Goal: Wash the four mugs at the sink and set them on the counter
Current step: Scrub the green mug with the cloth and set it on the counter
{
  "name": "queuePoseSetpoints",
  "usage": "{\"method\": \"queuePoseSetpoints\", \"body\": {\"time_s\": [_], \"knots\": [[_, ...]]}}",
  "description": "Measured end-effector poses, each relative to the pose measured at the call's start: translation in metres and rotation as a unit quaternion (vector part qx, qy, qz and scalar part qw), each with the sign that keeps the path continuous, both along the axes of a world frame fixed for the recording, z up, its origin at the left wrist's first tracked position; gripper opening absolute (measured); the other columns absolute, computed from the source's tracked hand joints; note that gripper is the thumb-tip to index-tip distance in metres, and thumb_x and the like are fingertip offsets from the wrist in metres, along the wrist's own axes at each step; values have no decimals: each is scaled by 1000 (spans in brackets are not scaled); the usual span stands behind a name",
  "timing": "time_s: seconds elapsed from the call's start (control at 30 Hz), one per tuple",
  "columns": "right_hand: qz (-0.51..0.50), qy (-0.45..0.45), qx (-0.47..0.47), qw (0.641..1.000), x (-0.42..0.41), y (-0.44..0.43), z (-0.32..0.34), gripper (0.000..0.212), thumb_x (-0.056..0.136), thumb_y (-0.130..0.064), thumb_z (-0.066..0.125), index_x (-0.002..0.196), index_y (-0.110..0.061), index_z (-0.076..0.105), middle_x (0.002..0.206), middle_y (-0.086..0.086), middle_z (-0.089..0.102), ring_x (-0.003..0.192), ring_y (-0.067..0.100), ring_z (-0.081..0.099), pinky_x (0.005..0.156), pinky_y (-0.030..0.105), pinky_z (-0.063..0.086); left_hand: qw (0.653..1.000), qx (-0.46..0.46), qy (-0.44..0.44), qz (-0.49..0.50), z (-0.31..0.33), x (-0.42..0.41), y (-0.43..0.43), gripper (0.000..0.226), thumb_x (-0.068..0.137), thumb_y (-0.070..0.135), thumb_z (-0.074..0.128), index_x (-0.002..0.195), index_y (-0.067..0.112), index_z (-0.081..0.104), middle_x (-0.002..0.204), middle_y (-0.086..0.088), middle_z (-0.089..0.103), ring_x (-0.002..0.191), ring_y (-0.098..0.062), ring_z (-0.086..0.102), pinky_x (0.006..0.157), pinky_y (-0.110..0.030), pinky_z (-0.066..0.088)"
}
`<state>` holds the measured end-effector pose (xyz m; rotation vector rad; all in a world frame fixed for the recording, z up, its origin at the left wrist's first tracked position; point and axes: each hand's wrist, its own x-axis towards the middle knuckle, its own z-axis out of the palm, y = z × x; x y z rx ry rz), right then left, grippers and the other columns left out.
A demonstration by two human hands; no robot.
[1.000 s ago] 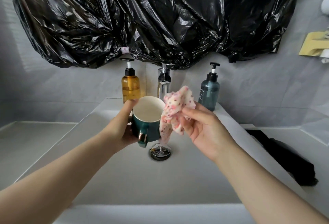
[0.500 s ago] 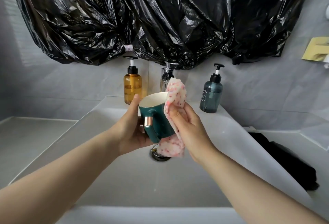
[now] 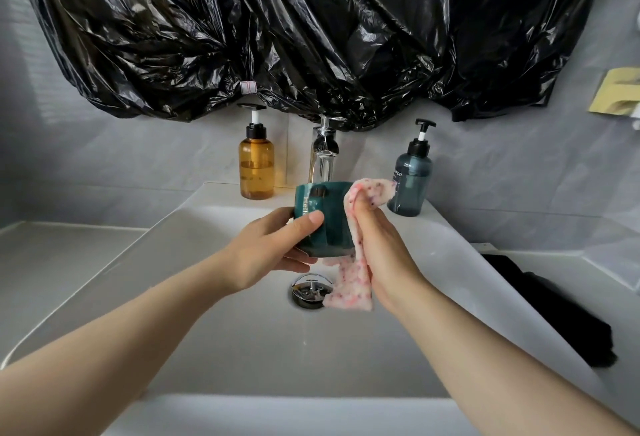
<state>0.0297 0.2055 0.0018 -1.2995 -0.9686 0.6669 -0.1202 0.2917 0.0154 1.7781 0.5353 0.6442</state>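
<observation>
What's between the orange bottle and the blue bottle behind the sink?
The shiny tap stands there, in the head view. The green mug, held up in front, hides its lower part.

mug (image 3: pixel 325 217) above the drain (image 3: pixel 309 291), faucet (image 3: pixel 324 151) behind, between two bottles
</observation>
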Motion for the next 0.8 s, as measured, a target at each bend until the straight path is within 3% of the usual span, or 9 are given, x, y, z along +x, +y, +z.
{"method": "queuePoseSetpoints", "body": {"time_s": [0.07,0.13,0.17,0.27,0.4,0.53,0.7,0.8], "knots": [[4,-47,3,999,-2,-3,2,53,79,-79,49,119,-44,57,124,-17,63,117,6,58,99,33,46,1000,-30,-8,6,-1,-1,3,78,69,68,64,126,15,59,112,-15,73,96,-30,73,88,-39,60],[13,-71,14,997,-4,-7,4,26,92,-53,52,114,-41,55,118,-22,61,111,-8,55,90,17,41,998,-63,-27,8,-1,-2,6,80,63,70,65,122,16,63,112,-15,73,100,-33,72,92,-44,57],[19,-79,17,997,-4,-8,4,19,93,-45,55,112,-40,55,116,-22,62,109,-10,55,90,15,40,996,-78,-36,10,0,-2,6,79,62,70,65,121,17,64,112,-15,73,102,-33,72,93,-44,56],[32,-83,27,996,-2,-7,3,23,90,-32,64,112,-33,58,114,-14,69,109,-2,62,99,23,45,992,-107,-59,27,-1,-1,6,74,67,68,66,122,18,64,113,-13,74,103,-33,72,95,-47,55],[37,-78,42,995,-2,-6,3,25,88,-26,69,108,-34,57,108,-13,71,102,-2,65,92,21,47,994,-95,-50,34,-1,0,4,76,67,68,67,123,17,63,112,-15,73,101,-32,72,94,-45,56],[17,-69,60,996,-3,-7,4,28,87,-28,70,112,-34,56,106,-14,71,101,-3,66,85,15,47,997,-49,-50,31,-2,0,0,76,65,66,69,124,18,60,113,-14,73,95,-31,74,87,-39,60],[-8,-38,51,998,-4,-7,4,66,65,-61,74,124,-36,53,113,-14,70,105,2,65,95,29,50,998,3,-57,29,-2,1,-6,84,60,69,65,128,20,57,110,-9,74,93,-25,74,83,-35,61],[-21,-24,38,999,-2,-5,3,70,58,-74,68,119,-42,57,114,-14,69,108,7,65,100,38,49,998,18,-57,26,-3,1,-9,85,61,69,64,130,21,55,108,-6,75,95,-22,74,83,-33,61]]}}
